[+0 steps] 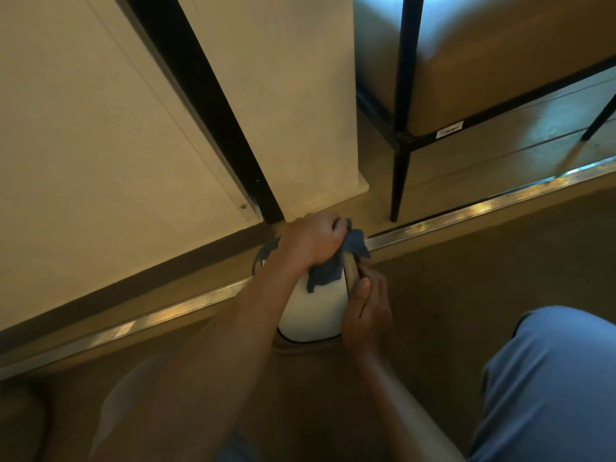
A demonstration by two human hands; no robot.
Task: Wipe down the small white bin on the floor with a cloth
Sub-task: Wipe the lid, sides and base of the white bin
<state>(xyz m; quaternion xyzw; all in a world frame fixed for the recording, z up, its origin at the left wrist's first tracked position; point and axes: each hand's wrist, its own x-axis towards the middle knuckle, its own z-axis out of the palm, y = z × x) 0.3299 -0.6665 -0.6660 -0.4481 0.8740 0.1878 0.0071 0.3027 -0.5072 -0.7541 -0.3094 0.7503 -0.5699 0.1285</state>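
The small white bin [313, 311] lies tilted on the floor by the metal door track, its side facing up. My left hand [311, 240] grips a bunched blue cloth [328, 268] and presses it against the far end of the bin. At the bin's right side, my right hand [366, 310] holds the edge, thumb on top and fingers curled round it. The bin's far end is hidden under the cloth and my left hand.
A metal floor track [466, 210] runs diagonally behind the bin. A white wall [293, 95] and a dark door frame [213, 105] stand behind it. A black-legged chair [401, 145] is at the upper right. My knee in blue trousers [546, 378] is at the lower right.
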